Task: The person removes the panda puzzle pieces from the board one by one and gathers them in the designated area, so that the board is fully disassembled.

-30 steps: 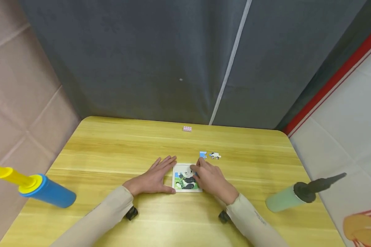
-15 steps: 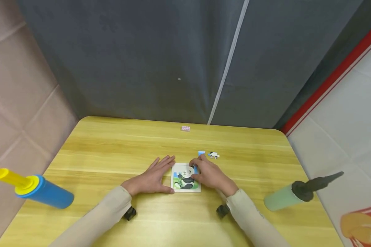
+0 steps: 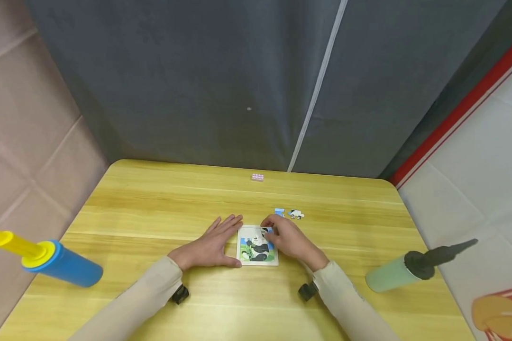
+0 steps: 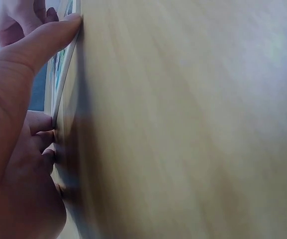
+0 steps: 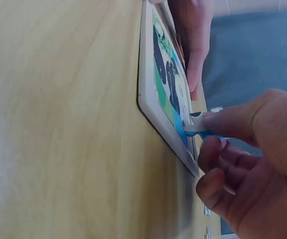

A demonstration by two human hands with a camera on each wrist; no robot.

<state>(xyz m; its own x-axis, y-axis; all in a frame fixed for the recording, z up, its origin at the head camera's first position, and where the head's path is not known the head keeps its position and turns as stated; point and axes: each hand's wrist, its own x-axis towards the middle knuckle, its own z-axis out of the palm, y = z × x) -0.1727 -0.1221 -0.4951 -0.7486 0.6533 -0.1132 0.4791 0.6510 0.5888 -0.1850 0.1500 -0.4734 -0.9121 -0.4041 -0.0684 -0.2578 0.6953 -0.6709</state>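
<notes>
A square panda puzzle board (image 3: 258,264) with a pale rim lies flat on the table. My left hand (image 3: 211,245) is spread along its left side, fingers straight; the thumb (image 4: 66,30) touches one corner and a fingertip sits at another. Over the board's upper right part, my right hand (image 3: 291,239) pinches a small puzzle piece (image 5: 197,124) between thumb and finger. That piece, blue, white and black, stands tilted against the puzzle surface. Just beyond the right hand lie two loose puzzle pieces, a blue one (image 3: 279,212) and a black-and-white one (image 3: 296,214).
A pink toy brick (image 3: 258,177) sits near the far edge of the wooden table (image 3: 179,189). On the left stands a blue pump (image 3: 70,265) with a yellow top; a green bottle (image 3: 386,274) with a black nozzle stands on the right. A dark curtain hangs behind.
My right hand's fingers have shifted slightly over the board's upper right corner, and the piece there sits at a different angle. The left hand stays in place on the board's side.
</notes>
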